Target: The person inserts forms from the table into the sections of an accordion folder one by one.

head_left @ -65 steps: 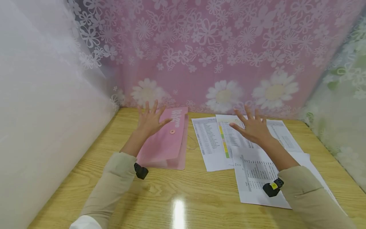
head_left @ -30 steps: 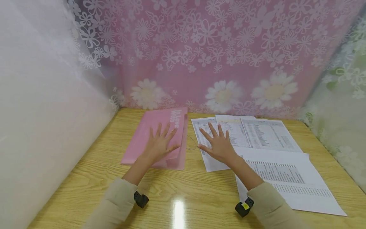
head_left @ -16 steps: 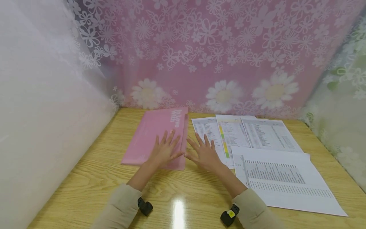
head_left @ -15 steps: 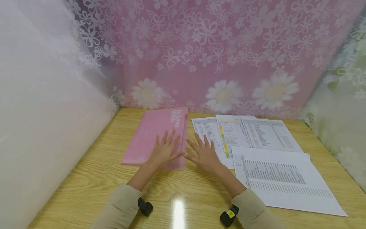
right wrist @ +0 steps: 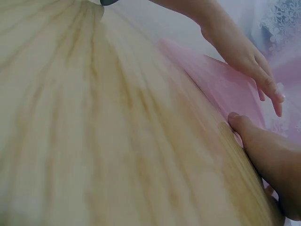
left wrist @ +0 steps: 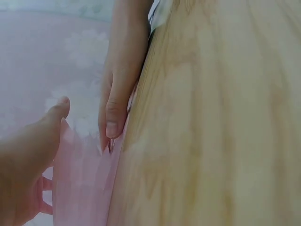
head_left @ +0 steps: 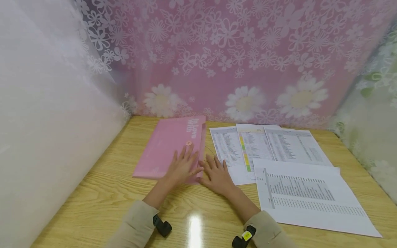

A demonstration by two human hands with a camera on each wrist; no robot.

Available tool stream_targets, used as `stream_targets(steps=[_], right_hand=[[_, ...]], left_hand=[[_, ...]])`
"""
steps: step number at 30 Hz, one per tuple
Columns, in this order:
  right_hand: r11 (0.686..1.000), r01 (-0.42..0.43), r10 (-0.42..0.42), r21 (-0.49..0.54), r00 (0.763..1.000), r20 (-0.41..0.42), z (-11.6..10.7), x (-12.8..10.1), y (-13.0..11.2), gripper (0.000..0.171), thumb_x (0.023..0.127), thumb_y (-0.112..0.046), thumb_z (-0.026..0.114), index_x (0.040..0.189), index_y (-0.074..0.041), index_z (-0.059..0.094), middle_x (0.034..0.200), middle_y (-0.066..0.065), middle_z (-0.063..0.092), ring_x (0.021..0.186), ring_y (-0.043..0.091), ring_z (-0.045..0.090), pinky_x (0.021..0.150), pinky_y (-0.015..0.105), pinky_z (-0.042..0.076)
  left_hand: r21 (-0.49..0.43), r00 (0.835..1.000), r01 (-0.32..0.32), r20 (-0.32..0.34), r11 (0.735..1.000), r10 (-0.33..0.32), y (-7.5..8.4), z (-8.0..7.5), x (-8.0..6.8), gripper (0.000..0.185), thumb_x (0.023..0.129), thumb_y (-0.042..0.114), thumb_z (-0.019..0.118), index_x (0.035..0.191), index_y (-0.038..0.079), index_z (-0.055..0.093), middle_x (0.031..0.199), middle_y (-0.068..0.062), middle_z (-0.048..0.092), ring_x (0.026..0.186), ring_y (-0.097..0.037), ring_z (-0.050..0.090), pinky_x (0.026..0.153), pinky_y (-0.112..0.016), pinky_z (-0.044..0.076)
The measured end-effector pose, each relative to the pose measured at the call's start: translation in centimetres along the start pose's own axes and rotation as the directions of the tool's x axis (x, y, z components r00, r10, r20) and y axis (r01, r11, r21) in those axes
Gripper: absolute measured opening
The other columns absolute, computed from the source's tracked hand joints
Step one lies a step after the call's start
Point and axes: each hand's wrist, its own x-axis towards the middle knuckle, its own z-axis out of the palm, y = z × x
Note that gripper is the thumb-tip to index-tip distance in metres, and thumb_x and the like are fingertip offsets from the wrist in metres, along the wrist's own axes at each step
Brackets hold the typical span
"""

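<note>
A pink plastic document folder [head_left: 161,148] with white lettering and a round button [head_left: 189,143] lies on the wooden table, left of the middle. Over its lower right part is my left hand [head_left: 181,167], fingers spread and holding nothing. My right hand [head_left: 217,177] is at the folder's right edge, palm down, with its thumb and fingertips right by the corner. In the left wrist view the right thumb [left wrist: 112,129] points down at the folder's edge. The right wrist view has the left hand [right wrist: 244,56] raised a little above the folder's surface.
Several printed sheets lie overlapping on the right: a large front sheet [head_left: 310,213], one with a coloured strip [head_left: 257,148], and another sheet [head_left: 229,148] partly beside the right hand. A thin string [head_left: 211,147] shows by the folder. A flowered pink curtain [head_left: 217,69] closes the back.
Both hands have come back from the far side of the table. The right hand has moved left from over the papers to the folder's edge; the left has lowered toward the folder's corner.
</note>
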Motion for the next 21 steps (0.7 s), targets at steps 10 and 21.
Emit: stream_targets(steps=[10,21], right_hand=[[0.998,0.012,-0.011,-0.058,1.0,0.019,0.1,0.0,0.2,0.068,0.089,-0.056,0.042,0.14,-0.012,0.041,0.147,0.005,0.028,0.133,0.037,0.015,0.099,0.063,0.008],[0.997,0.016,-0.016,-0.077,1.0,0.009,0.3,-0.1,0.4,0.065,0.088,-0.057,0.042,0.141,-0.019,0.04,0.147,0.003,0.028,0.133,0.035,0.017,0.098,0.063,0.01]], left_hand=[[-0.1,1.0,0.015,0.009,0.995,-0.014,0.4,-1.1,2.1,0.069,0.091,0.042,0.053,0.145,0.006,0.027,0.15,-0.017,0.011,0.133,-0.039,0.011,0.1,-0.06,0.013],[-0.365,0.998,0.049,0.055,0.93,-0.031,-0.1,-0.5,3.1,0.063,0.087,0.024,0.063,0.141,0.006,0.036,0.148,-0.017,0.019,0.132,-0.039,0.015,0.1,-0.059,0.013]])
